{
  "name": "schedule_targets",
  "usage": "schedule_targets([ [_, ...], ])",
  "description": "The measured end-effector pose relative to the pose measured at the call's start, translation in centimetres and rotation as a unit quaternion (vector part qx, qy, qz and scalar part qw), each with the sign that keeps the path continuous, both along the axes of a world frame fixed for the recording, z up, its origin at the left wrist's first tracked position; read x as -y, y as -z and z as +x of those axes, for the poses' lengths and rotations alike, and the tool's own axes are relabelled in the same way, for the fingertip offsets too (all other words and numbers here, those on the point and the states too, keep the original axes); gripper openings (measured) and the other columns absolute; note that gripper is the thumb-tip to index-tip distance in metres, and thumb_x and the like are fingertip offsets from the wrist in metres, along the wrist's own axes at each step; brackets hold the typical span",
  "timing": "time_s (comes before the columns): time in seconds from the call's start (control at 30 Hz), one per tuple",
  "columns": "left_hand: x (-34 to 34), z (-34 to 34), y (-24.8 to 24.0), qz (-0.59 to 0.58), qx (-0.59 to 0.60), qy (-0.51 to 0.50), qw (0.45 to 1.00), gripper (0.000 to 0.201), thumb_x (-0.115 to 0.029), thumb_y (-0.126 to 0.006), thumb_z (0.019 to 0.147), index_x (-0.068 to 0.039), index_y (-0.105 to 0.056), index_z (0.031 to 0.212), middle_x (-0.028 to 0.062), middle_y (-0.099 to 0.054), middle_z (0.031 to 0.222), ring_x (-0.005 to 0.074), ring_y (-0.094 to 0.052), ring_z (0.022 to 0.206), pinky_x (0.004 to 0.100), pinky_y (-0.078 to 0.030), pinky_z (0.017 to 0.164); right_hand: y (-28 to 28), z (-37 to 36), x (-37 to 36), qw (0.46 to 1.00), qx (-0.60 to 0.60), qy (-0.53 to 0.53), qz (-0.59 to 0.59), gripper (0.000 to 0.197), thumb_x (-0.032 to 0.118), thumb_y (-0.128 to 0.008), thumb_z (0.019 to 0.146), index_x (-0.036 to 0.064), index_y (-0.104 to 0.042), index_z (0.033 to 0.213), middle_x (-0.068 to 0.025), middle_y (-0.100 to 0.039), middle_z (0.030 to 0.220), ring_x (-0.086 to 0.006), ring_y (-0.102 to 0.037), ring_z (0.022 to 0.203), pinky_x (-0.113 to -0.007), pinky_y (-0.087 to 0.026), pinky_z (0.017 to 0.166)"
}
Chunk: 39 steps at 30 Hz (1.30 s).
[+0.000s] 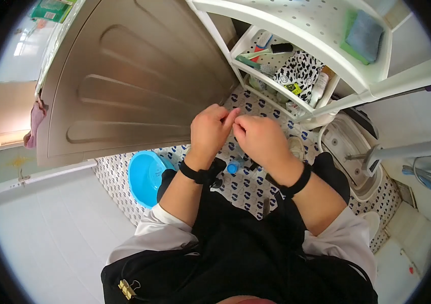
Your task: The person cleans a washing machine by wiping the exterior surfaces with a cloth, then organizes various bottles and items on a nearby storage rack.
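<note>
My left hand [209, 130] and my right hand [265, 138] are raised in front of me over the floor, their thumb sides meeting. Both have curled, closed fingers, and whatever may be in them is hidden. A black band circles each wrist. Below, between my forearms, a clear item with a blue cap [234, 167] is on the floor, partly covered by my hands and arms. To the left of my left forearm stands a light-blue plastic basin [142, 178].
A brown door [139, 86] stands open on the left. At the upper right, a white rack [296, 20] bears a blue-grey sponge [365, 36], with brushes and a spotted packet [299, 73] lower down. Right of me are a white mop bucket [345, 137] and a pole [413, 150].
</note>
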<state>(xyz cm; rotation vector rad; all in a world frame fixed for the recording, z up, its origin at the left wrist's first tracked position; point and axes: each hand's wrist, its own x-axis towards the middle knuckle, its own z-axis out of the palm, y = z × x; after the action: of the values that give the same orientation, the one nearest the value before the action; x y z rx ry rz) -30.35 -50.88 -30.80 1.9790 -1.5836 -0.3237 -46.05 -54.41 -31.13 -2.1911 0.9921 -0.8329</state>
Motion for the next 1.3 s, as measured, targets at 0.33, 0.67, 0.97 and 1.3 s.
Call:
schedule_targets([
  [0.33, -3.1, -0.1, -0.1, -0.078, 0.155, 0.188, 0.967, 0.037, -0.019, -0.083, 0.074, -0.010, -0.073, 0.109, 0.0079, -0.067, 0.118, 0.0301, -0.063, 0.112, 0.0446, -0.052, 0.087, -2.4, -1.2, 4.4, 0.948, 0.007, -0.139, 0.286, 0.019, 0.019, -0.074, 0.080, 0.0020, -0.074, 0.090, -0.0126, -0.074, 0.079, -0.0256, -0.071, 0.068, -0.034, -0.056, 0.067],
  [0.67, -4.8, 0.6, 0.5, -0.022, 0.173, 0.199, 0.964, 0.037, -0.030, -0.084, 0.075, -0.012, -0.075, 0.107, 0.0021, -0.068, 0.115, 0.0270, -0.061, 0.115, 0.0425, -0.051, 0.088, 0.1, 0.8, 4.7, 0.855, -0.049, -0.208, 0.472, 0.018, 0.016, -0.074, 0.078, 0.0001, -0.065, 0.078, -0.0090, -0.070, 0.068, -0.0159, -0.066, 0.059, -0.029, -0.051, 0.055],
  [0.97, -5.3, 1.3, 0.3, 0.005, 0.192, 0.198, 0.961, 0.028, -0.031, -0.081, 0.080, -0.015, -0.076, 0.102, 0.0020, -0.068, 0.110, 0.0268, -0.063, 0.110, 0.0416, -0.052, 0.084, -0.1, 1.7, 4.7, 0.828, -0.080, -0.210, 0.513, 0.015, 0.014, -0.072, 0.083, 0.0020, -0.063, 0.080, -0.0056, -0.068, 0.070, -0.0117, -0.065, 0.059, -0.026, -0.050, 0.054],
  [1.3, -5.4, 0.7, -0.4, -0.060, 0.129, 0.270, 0.952, 0.019, -0.027, -0.080, 0.085, -0.019, -0.079, 0.101, 0.0018, -0.068, 0.098, 0.0259, -0.065, 0.096, 0.0398, -0.050, 0.077, -0.8, 2.3, 4.9, 0.835, -0.003, -0.286, 0.471, 0.016, 0.017, -0.074, 0.084, 0.0036, -0.064, 0.086, 0.0015, -0.060, 0.074, -0.0073, -0.053, 0.064, -0.025, -0.043, 0.055],
])
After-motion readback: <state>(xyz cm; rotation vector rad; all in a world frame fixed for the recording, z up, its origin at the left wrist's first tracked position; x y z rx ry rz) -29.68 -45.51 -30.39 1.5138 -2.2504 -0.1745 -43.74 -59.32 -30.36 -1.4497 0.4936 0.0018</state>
